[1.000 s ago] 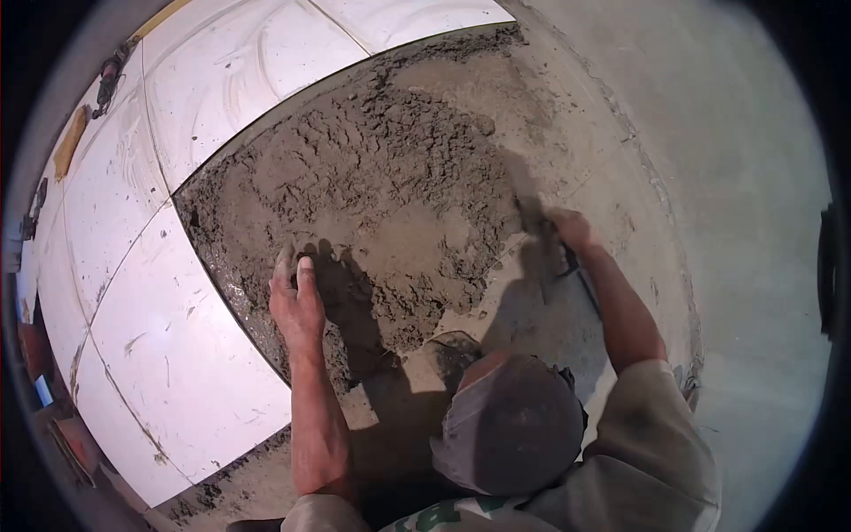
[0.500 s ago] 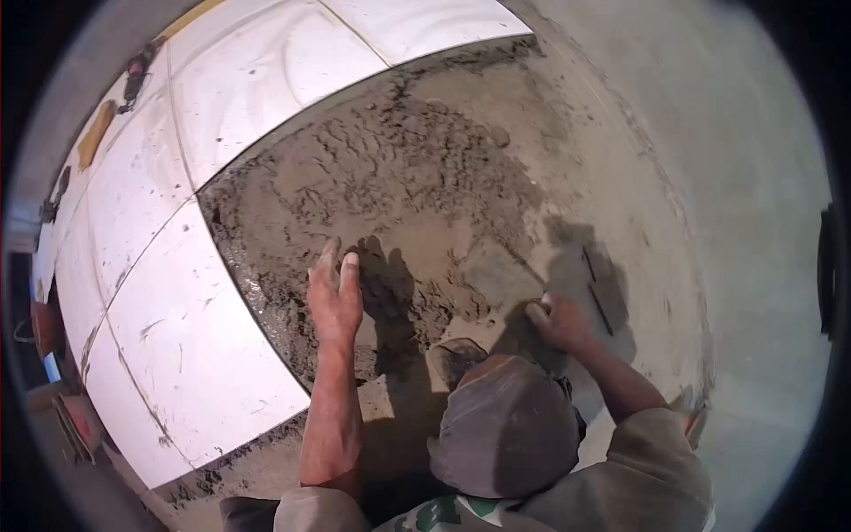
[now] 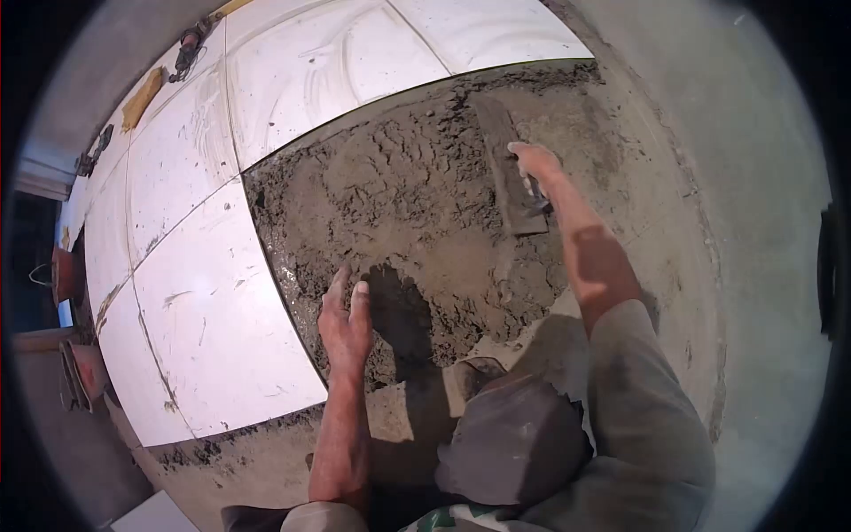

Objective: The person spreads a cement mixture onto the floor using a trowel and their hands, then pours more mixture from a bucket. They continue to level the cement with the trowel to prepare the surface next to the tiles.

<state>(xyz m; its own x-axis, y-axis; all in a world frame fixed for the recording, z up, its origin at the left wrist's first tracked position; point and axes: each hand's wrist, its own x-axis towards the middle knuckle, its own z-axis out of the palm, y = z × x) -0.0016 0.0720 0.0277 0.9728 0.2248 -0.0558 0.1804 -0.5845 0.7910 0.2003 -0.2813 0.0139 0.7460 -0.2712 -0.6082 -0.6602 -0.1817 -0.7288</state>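
My right hand (image 3: pixel 537 168) is closed round the handle of a long flat trowel (image 3: pixel 503 168), whose blade lies on the grey mortar (image 3: pixel 381 177) near its upper right part. My left hand (image 3: pixel 347 324) is empty with its fingers apart, over the lower left part of the mortar near the edge of the white tiles (image 3: pixel 213 328). The mortar is rough and crumbly, with a smoother patch in the middle. My knee (image 3: pixel 514 439) shows in grey cloth below the mortar.
A power tool (image 3: pixel 189 49), a yellowish piece (image 3: pixel 143 99) and a dark tool (image 3: pixel 94 151) lie along the tiles' far left edge. Reddish buckets (image 3: pixel 87 371) stand at the left. A bare wall (image 3: pixel 762 266) rises at the right.
My right hand has moved up and away with the trowel, from the lower right onto the upper right of the mortar. The view has shifted slightly. My left hand keeps its open pose.
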